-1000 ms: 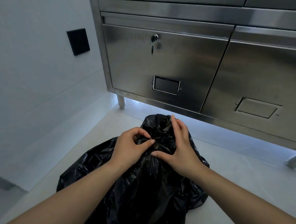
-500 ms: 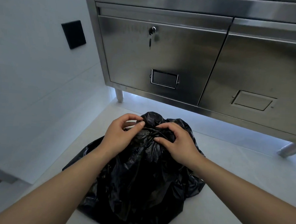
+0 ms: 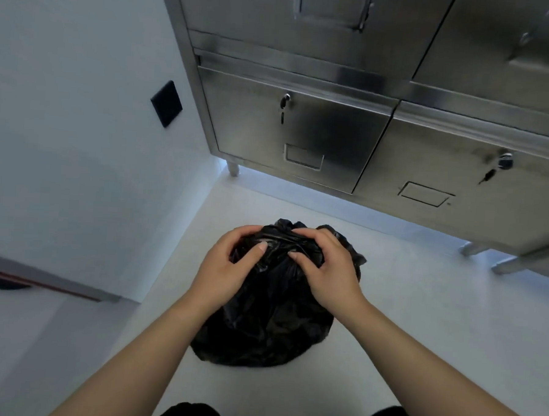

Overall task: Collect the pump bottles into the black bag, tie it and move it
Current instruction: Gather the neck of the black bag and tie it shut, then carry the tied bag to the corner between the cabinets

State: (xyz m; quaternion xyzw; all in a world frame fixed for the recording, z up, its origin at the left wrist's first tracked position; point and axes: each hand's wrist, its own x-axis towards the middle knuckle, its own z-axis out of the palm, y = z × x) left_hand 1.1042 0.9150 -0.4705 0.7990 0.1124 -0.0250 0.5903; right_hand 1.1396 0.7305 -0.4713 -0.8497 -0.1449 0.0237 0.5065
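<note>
Bag (image 3: 270, 319), black and bunched at its top, sits on the pale floor (image 3: 419, 326) near a steel cabinet (image 3: 334, 131) that stands farther off. Left hand (image 3: 228, 269) and right hand (image 3: 327, 271) both grasp its gathered neck, fingers curled into the plastic.

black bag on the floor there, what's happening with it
A person leans over the black bag on the pale floor, in front of a steel cabinet. The left hand and the right hand both grip the bunched top of the bag, apparently tying it shut. What is inside does not show. The bag sits on the floor, not yet moved.
</note>
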